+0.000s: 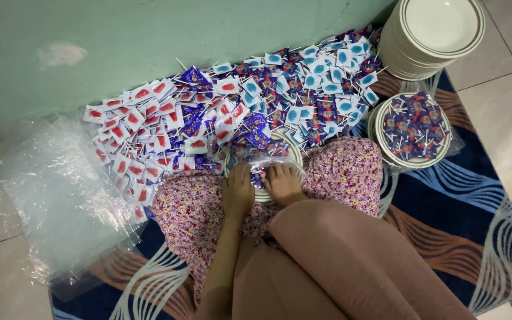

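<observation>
Lap in floral skirt (197,213), nearest. Left hand (238,192) and right hand (282,182): side by side, fingers curled down onto a clear plastic bag (265,163) covering a candy-filled plate (294,155); exact grasp cannot be told. Beyond: heaped wrapped lollipops (238,112), second filled plate (413,127), stacked empty plates (437,32).

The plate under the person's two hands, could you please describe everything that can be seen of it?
The plate is round and cream-white with thin dark rings near its rim, seemingly ceramic or melamine. It lies flat on the person's floral-clad lap, at the edge of the heap of wrapped lollipops. It holds a few purple-wrapped lollipops and is covered in clear plastic wrap. The left hand and right hand press on its near side, hiding that part.
</observation>
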